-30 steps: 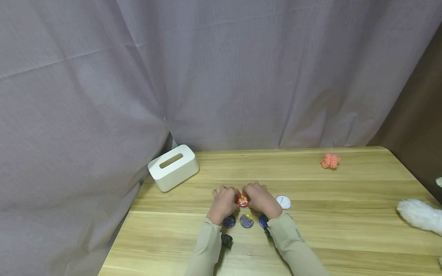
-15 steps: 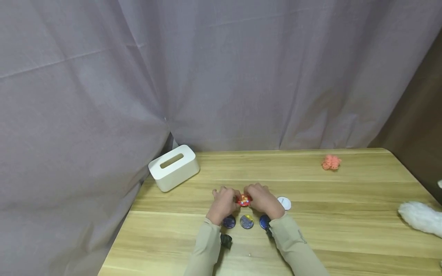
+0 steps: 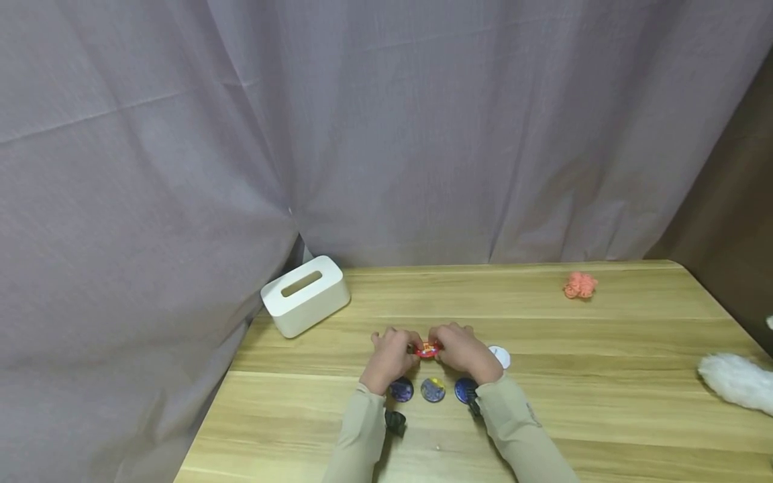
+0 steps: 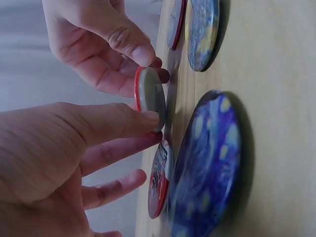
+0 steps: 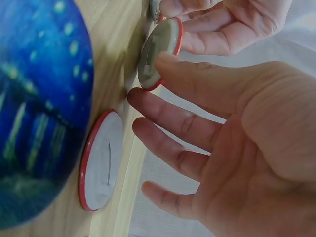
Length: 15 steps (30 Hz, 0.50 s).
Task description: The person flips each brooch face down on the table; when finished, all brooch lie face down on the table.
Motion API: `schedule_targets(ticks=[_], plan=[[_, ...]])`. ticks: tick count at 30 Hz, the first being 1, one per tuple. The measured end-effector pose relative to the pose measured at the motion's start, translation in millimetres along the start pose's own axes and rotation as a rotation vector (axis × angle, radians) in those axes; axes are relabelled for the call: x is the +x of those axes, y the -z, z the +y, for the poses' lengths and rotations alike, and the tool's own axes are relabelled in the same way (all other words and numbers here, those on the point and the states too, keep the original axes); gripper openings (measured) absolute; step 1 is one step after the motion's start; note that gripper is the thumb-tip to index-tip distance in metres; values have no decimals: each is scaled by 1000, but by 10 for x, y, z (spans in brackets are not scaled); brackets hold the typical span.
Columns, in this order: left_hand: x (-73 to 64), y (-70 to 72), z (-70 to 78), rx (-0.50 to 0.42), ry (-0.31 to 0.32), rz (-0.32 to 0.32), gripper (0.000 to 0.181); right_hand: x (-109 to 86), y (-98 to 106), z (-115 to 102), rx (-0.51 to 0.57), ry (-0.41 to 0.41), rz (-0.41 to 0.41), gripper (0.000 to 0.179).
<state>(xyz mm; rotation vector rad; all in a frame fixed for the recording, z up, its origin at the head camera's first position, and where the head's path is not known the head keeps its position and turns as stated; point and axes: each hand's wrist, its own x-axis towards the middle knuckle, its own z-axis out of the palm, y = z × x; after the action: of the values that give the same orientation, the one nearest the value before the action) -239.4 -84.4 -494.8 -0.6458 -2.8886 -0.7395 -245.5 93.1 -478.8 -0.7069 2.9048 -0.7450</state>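
Both hands hold a red-rimmed pin badge point(image 3: 427, 349) by opposite edges, tilted, with its pale pin-side back point(image 5: 157, 54) facing the wrist cameras. My left hand point(image 3: 392, 357) pinches one edge between thumb and forefinger; my right hand point(image 3: 461, 350) pinches the other, its remaining fingers spread. Nearer the body lie a purple-blue badge point(image 3: 401, 390), a grey-and-yellow badge point(image 3: 433, 390) and a blue badge point(image 3: 464, 390) in a row. A white-backed badge point(image 3: 500, 357) with a red rim lies pin side up beside my right hand. Another red badge point(image 4: 159, 180) shows beyond my left fingers.
On the wooden table point(image 3: 290, 416), a white tissue box point(image 3: 308, 298) stands at the back left. A coral-pink fluffy bundle point(image 3: 580, 285) lies at the back right, and a white furry thing point(image 3: 737, 381) at the right edge. A grey curtain point(image 3: 392, 134) hangs behind.
The held badge has tipped, so its red face looks narrower from above. My right hand has shifted slightly right; my left hand has hardly moved.
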Motion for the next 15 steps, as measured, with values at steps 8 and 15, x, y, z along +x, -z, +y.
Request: schedule_targets(ticks=[8,15], plan=[[22,14,-6,15,-12,52,12,35,-25,51,-10,-2,59,13],[31,32,-7,32,-9,73,8,47,-14,41,4,-6,104,14]])
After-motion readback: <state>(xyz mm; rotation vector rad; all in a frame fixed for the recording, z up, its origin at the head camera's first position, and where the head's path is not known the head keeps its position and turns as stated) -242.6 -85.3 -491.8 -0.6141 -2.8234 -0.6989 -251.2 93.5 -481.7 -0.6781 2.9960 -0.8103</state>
